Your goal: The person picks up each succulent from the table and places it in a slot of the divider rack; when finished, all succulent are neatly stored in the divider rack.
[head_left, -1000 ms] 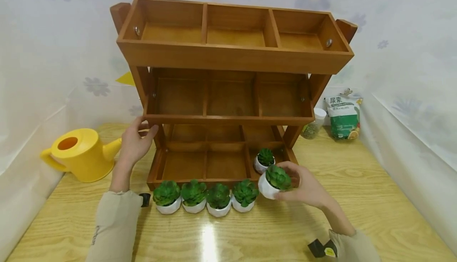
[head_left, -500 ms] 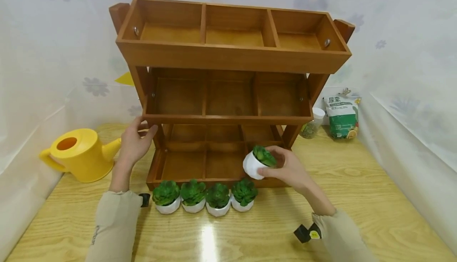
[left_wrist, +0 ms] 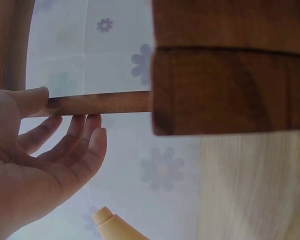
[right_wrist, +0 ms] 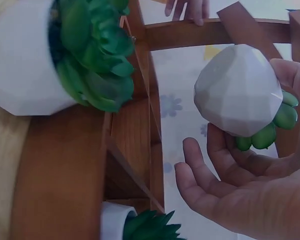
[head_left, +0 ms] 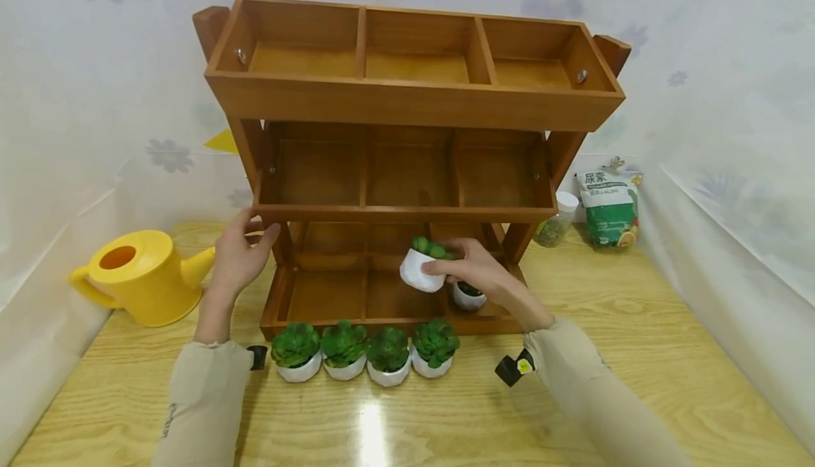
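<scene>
My right hand (head_left: pixel 477 267) pinches a small white faceted pot with a green succulent (head_left: pixel 418 271), above the middle compartment of the wooden plant stand's (head_left: pixel 407 105) bottom tier. In the right wrist view, thumb and fingers hold the pot (right_wrist: pixel 237 90) by its sides, its underside toward the camera. Behind my right hand, another potted succulent (head_left: pixel 468 300) sits in the bottom tier's right compartment, partly hidden. My left hand (head_left: pixel 240 253) is at the stand's left side, its thumb over and fingertips under a wooden bar (left_wrist: pixel 105 103).
Several potted succulents (head_left: pixel 389 357) stand in a row before the stand. A yellow watering can (head_left: pixel 146 279) is on the left of the wooden table (head_left: pixel 439 424). Back right are a white-lidded jar (head_left: pixel 557 221) and a green-and-white bag (head_left: pixel 609 209).
My right hand has carried the potted succulent leftward and up, from in front of the right compartment to above the middle one. My left hand has stayed in place.
</scene>
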Motion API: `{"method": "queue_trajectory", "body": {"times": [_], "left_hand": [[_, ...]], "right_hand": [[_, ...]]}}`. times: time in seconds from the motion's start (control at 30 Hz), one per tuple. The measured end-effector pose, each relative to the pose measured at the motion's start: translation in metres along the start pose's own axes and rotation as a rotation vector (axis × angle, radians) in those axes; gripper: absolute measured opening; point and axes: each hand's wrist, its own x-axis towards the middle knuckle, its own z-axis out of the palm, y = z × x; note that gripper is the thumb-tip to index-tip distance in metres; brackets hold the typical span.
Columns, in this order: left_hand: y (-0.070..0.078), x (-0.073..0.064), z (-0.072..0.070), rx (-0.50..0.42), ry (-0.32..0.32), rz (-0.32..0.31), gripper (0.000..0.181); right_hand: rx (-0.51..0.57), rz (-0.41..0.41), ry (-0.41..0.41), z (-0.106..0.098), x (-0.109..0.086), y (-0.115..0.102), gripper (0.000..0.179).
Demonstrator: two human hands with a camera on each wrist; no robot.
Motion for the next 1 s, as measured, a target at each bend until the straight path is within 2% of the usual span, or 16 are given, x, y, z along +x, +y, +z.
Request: {"method": "queue_trajectory", "body": {"times": [0.17, 0.3, 0.43, 0.6, 0.8, 1.0], "left_hand": [[0.001, -0.001, 0.001, -0.004, -0.005, -0.003, 0.046], [0.001, -0.001, 0.001, -0.008, -0.008, -0.005, 0.047], [0.001, -0.001, 0.001, 0.0, 0.0, -0.004, 0.046], [0.0, -0.001, 0.001, -0.001, 0.0, 0.002, 0.047], [0.0, -0.001, 0.001, 0.001, -0.006, -0.015, 0.048], [0.001, 0.0, 0.0, 0.005, -0.003, -0.009, 0.047]], "right_hand": [[-0.069, 0.029, -0.034, 0.004, 0.017, -0.008, 0.065], [-0.192, 0.065, -0.044, 0.006, 0.031, -0.012, 0.076], [-0.378, 0.066, -0.067, 0.011, 0.046, -0.013, 0.08], [-0.571, 0.001, -0.147, 0.015, 0.062, -0.008, 0.075], [-0.633, -0.043, -0.235, 0.024, 0.071, 0.003, 0.073], [-0.687, -0.161, -0.277, 0.032, 0.069, 0.007, 0.07]]}}
